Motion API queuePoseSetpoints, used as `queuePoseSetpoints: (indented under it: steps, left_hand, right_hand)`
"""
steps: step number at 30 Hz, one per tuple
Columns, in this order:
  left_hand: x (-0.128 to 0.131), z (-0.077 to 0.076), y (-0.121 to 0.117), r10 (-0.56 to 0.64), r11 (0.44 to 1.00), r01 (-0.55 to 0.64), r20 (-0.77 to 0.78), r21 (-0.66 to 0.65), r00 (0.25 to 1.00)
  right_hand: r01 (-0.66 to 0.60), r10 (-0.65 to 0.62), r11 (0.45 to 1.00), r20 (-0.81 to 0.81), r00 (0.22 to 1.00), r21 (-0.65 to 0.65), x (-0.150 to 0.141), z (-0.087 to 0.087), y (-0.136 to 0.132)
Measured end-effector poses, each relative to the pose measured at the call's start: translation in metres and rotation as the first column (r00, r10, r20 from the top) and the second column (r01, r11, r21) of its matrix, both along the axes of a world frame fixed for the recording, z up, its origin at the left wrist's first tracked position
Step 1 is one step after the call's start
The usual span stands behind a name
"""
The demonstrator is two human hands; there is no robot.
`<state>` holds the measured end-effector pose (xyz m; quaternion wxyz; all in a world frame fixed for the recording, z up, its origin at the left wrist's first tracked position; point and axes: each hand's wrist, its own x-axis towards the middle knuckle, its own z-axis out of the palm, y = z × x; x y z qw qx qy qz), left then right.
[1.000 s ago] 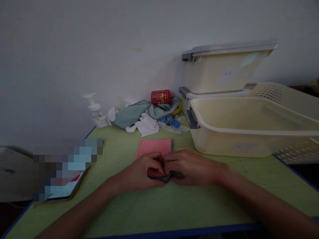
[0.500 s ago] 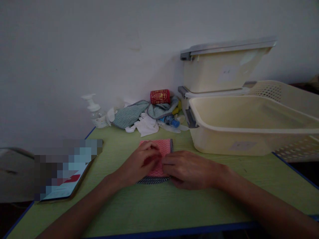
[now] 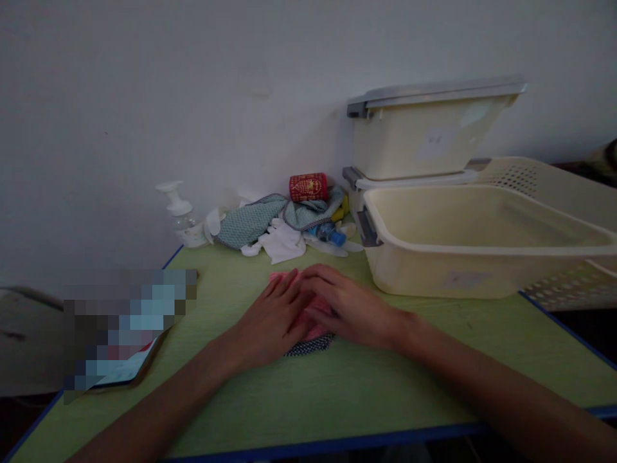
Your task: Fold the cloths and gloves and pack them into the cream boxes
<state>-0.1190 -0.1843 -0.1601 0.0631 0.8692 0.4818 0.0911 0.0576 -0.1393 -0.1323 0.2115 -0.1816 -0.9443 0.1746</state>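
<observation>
The pink, wave-textured cloth (image 3: 315, 329) lies flat under the fingers of the left hand (image 3: 270, 325) and right hand (image 3: 357, 312), its middle largely covered. Pink shows between the thumbs and beyond the left fingertips; the black-and-white checked edging (image 3: 310, 346) curves just on the near side of the thumbs.

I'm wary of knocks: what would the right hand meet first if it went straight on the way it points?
Most likely the left hand, towards which the right hand points, above the pink cloth; depth is unclear, so they may already touch.
</observation>
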Motion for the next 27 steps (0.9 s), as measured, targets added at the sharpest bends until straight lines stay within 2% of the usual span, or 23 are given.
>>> queuePoseSetpoints:
  steps: [3,6,10,14,20,27]
  left_hand:
    - [0.0,0.0,0.001,0.002,1.0,-0.002,-0.013,0.01,1.0]
    - [-0.001,-0.003,0.002,0.017,1.0,-0.017,-0.072,0.009,0.997]
    - [-0.003,-0.008,0.003,0.043,0.999,-0.044,-0.148,-0.005,0.988]
    - [-0.006,-0.008,0.004,0.051,0.997,-0.059,-0.172,-0.042,0.984]
    - [-0.023,-0.003,0.003,0.001,0.995,-0.015,-0.134,-0.099,0.991]
    - [-0.032,-0.007,0.0,0.084,0.992,-0.096,-0.131,-0.084,0.988]
  right_hand:
    - [0.036,-0.034,0.999,0.046,0.998,-0.027,-0.008,-0.005,0.001]
    - [0.006,0.0,0.999,0.126,0.992,-0.05,-0.011,-0.009,0.003]
    - [-0.003,0.022,0.998,0.289,0.957,-0.069,-0.004,-0.013,0.007]
    - [0.064,-0.04,0.997,0.391,0.92,-0.049,0.005,-0.016,0.01]
    - [0.091,-0.071,0.995,0.427,0.902,-0.027,0.01,-0.017,0.012]
    - [0.124,-0.101,0.992,0.388,0.916,-0.034,0.013,-0.02,0.01]
